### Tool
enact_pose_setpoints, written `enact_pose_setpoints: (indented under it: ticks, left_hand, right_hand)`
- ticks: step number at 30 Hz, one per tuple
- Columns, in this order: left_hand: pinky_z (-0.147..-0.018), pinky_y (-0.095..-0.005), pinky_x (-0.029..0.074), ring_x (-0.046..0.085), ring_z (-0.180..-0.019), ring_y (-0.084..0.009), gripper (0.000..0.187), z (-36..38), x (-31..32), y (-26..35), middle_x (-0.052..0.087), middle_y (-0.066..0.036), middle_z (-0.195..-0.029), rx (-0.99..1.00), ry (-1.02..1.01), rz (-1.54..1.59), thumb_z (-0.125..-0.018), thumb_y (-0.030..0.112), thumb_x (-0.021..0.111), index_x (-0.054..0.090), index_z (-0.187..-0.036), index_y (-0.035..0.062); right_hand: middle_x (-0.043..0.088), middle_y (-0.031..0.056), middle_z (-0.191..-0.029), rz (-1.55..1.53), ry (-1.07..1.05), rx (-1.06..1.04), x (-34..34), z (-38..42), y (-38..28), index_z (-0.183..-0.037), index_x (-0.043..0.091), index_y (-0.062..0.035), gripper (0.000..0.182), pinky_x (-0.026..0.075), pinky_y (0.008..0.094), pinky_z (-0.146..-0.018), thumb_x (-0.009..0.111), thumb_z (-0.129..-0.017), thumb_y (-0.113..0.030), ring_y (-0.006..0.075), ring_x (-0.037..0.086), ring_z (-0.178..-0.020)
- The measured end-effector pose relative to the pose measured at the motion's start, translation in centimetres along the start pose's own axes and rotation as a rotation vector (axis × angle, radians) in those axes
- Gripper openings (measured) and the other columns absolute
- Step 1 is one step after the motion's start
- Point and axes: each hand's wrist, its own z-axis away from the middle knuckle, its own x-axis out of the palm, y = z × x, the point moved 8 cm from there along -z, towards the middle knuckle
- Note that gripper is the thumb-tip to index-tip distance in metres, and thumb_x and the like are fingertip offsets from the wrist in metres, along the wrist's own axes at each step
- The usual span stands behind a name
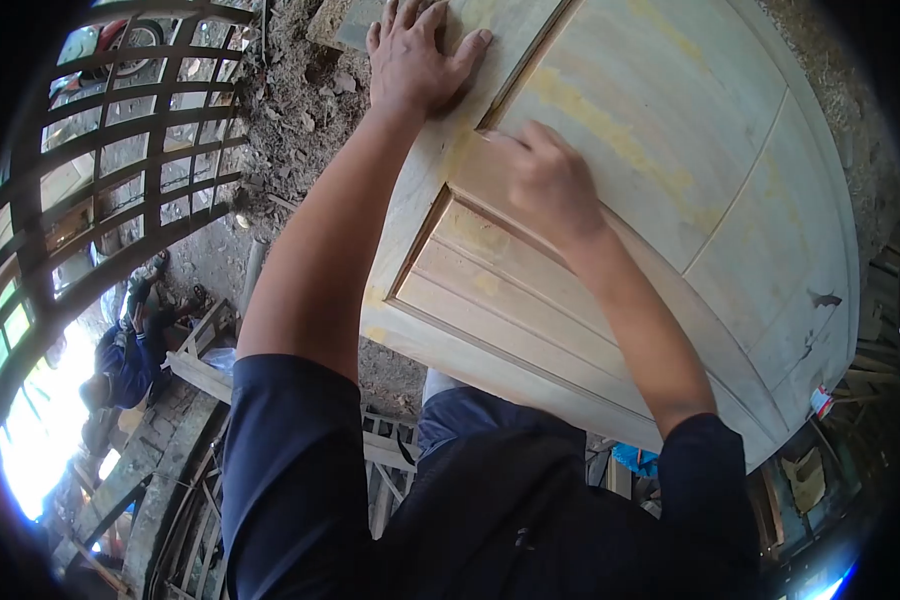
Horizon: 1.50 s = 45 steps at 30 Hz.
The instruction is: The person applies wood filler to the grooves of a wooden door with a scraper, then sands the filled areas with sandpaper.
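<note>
A pale wooden panelled door (720, 120) with recessed panels lies in front of me, marked with patches of yellowish filler (580, 105). My left hand (418, 55) rests flat on the door's frame near its left edge, fingers spread. My right hand (552, 185) is closed, with its fingertips at the corner of a grooved recess beside the middle rail. It is slightly blurred, and whatever it may hold is hidden by the fingers. Below it lies a recessed panel (500, 290) with a dark groove around it.
A slatted lattice (150, 150) stands at the left over ground strewn with shavings (305, 120). Another person (130, 350) is low at the far left among timber pieces. A blue plastic bag (635, 460) and a small red-and-white container (821, 402) sit near the door's lower right.
</note>
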Motion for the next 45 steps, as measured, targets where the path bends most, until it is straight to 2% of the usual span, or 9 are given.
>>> enact_pose_setpoints:
  ticks: [10, 17, 20, 22, 25, 29, 38, 42, 45]
  left_hand:
    - [-0.125, -0.0538, 0.028, 0.038, -0.153, -0.0411, 0.078, 0.0, 1.2, -1.4, 0.054, -0.015, -0.157, 0.118, 0.115, -0.069, -0.092, 0.068, 0.067, 0.065, -0.142, 0.0072]
    - [-0.125, -0.0537, 0.027, 0.038, -0.152, -0.0418, 0.074, -0.2, 1.4, -1.5, 0.057, -0.013, -0.152, 0.121, 0.102, 0.0, -0.092, 0.065, 0.067, 0.066, -0.138, 0.0075]
    - [-0.118, -0.0529, 0.038, 0.048, -0.142, -0.0471, 0.066, -0.1, 0.3, -0.3, 0.061, -0.019, -0.146, 0.165, 0.068, 0.039, -0.095, 0.055, 0.072, 0.066, -0.134, 0.0024]
    - [-0.115, -0.0527, 0.041, 0.051, -0.136, -0.0493, 0.058, -0.2, 0.0, -0.1, 0.063, -0.022, -0.141, 0.196, 0.057, 0.129, -0.097, 0.047, 0.073, 0.068, -0.129, -0.0007]
    - [-0.117, -0.0487, 0.041, 0.049, -0.142, -0.0462, 0.061, -0.5, 1.1, -1.0, 0.061, -0.023, -0.146, 0.204, 0.056, 0.02, -0.1, 0.048, 0.071, 0.067, -0.133, -0.0035]
    - [-0.12, -0.0466, 0.039, 0.045, -0.147, -0.0443, 0.07, -0.9, 2.0, -2.7, 0.056, -0.024, -0.153, 0.191, 0.024, -0.014, -0.1, 0.053, 0.069, 0.063, -0.14, -0.0049]
    - [-0.122, -0.045, 0.038, 0.043, -0.15, -0.04, 0.08, -1.7, 3.0, -6.4, 0.047, -0.025, -0.161, 0.132, -0.01, -0.006, -0.101, 0.058, 0.067, 0.057, -0.147, -0.007]
    - [-0.121, -0.046, 0.041, 0.042, -0.151, -0.0404, 0.078, -1.8, 2.7, -5.5, 0.044, -0.026, -0.162, 0.16, -0.025, 0.022, -0.103, 0.057, 0.064, 0.056, -0.148, -0.0063]
    - [-0.12, -0.0466, 0.041, 0.043, -0.149, -0.0411, 0.076, -2.2, 3.2, -6.6, 0.045, -0.027, -0.16, 0.168, -0.047, 0.028, -0.104, 0.056, 0.061, 0.057, -0.147, -0.0071]
  right_hand:
    - [0.063, 0.0147, -0.094, -0.136, 0.024, 0.064, -0.1, 1.6, 1.8, -0.111, 0.075, -0.0075, 0.039, 0.058, 0.0465, -0.076, 0.062, -0.078, 0.006, 0.034, 0.068, -0.088]
    - [0.064, 0.0165, -0.105, 0.222, -0.085, 0.422, -13.5, 33.7, 15.3, -0.127, 0.075, -0.0064, 0.052, 0.055, 0.0483, -0.077, 0.068, -0.076, -0.001, 0.0379, 0.064, -0.089]
    - [0.068, 0.0134, -0.109, -0.122, 0.076, 0.411, -6.9, 27.9, 11.3, -0.121, 0.074, 0.0002, 0.037, 0.057, 0.0453, -0.077, 0.07, -0.084, -0.007, 0.0312, 0.067, -0.092]
    - [0.068, 0.0123, -0.116, 0.089, 0.071, 0.192, -3.8, 18.4, 7.3, -0.125, 0.075, -0.0088, 0.043, 0.058, 0.0436, -0.085, 0.072, -0.082, -0.01, 0.031, 0.067, -0.1]
    - [0.068, 0.0116, -0.11, 0.046, 0.042, 0.304, -8.2, 22.7, 9.2, -0.124, 0.076, -0.0127, 0.043, 0.057, 0.0438, -0.084, 0.074, -0.082, -0.007, 0.0311, 0.067, -0.099]
    - [0.068, 0.0174, -0.104, 0.403, 0.036, 0.687, -21.1, 48.2, 19.9, -0.123, 0.074, -0.0029, 0.053, 0.056, 0.0501, -0.089, 0.064, -0.073, 0.013, 0.0388, 0.067, -0.102]
    - [0.063, 0.0128, -0.095, 0.21, 0.103, 0.456, -17.6, 37.5, 15.2, -0.118, 0.077, -0.0083, 0.042, 0.054, 0.0428, -0.084, 0.069, -0.078, 0.002, 0.0309, 0.064, -0.097]
    - [0.067, 0.0157, -0.101, 0.451, 0.113, 0.827, -25.5, 58.2, 24.1, -0.118, 0.077, -0.0061, 0.038, 0.054, 0.0485, -0.089, 0.064, -0.084, 0.005, 0.038, 0.065, -0.102]
    - [0.069, 0.0152, -0.102, 0.525, 0.163, 0.659, -23.2, 55.8, 22.7, -0.112, 0.076, -0.0049, 0.031, 0.054, 0.0491, -0.088, 0.062, -0.086, 0.006, 0.0376, 0.066, -0.104]
